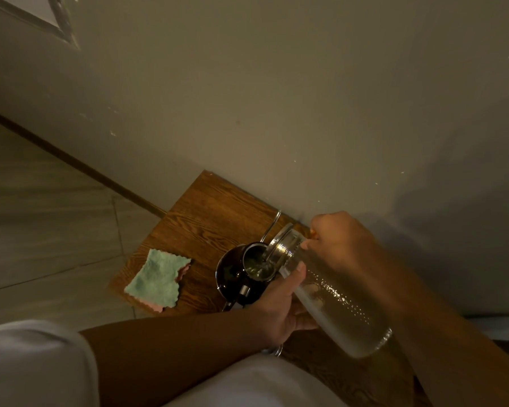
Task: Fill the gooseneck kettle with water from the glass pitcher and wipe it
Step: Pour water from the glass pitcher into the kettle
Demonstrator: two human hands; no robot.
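Observation:
A dark gooseneck kettle (pixel 235 273) stands on a small wooden table (pixel 200 218), its thin spout curving up toward the wall. Its top is open and water shows inside. The glass pitcher (pixel 332 298) is tilted with its metal-rimmed mouth over the kettle opening, and water runs in. My left hand (pixel 279 306) grips the pitcher from below near the neck. My right hand (pixel 338 245) holds it from above at the neck. A folded green and pink cloth (pixel 156 279) lies on the table left of the kettle.
The table stands against a plain grey wall (pixel 276 98). A tiled floor (pixel 41 215) with a dark skirting board lies to the left. My white clothing fills the bottom of the view.

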